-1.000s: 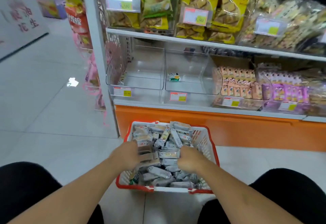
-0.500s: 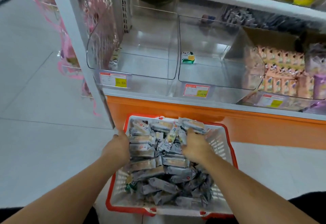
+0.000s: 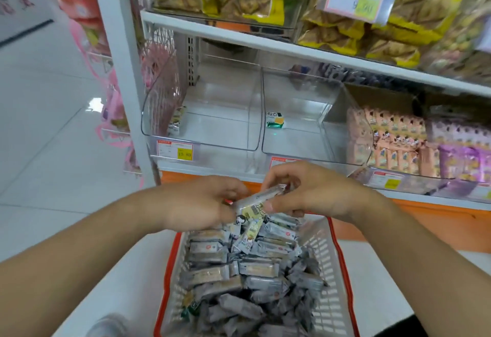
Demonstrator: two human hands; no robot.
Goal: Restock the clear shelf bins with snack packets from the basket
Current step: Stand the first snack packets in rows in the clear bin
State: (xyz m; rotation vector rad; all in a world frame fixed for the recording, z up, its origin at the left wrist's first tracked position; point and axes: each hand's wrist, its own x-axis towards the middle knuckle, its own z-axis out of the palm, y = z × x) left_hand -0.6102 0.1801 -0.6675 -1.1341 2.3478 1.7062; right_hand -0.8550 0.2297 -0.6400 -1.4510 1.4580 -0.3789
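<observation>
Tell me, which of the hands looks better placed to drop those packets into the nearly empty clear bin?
Probably the right hand: it pinches the lifted packets and sits directly below the bin holding one green packet. The left hand grips them lower, further left.

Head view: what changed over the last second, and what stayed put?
Both hands have risen out of the basket. The left hand and right hand now hold a few snack packets between them above the pile, near the shelf edge. Unchanged: the two clear bins are still nearly bare, with the single green packet in the middle one, and the basket remains heaped.
</observation>
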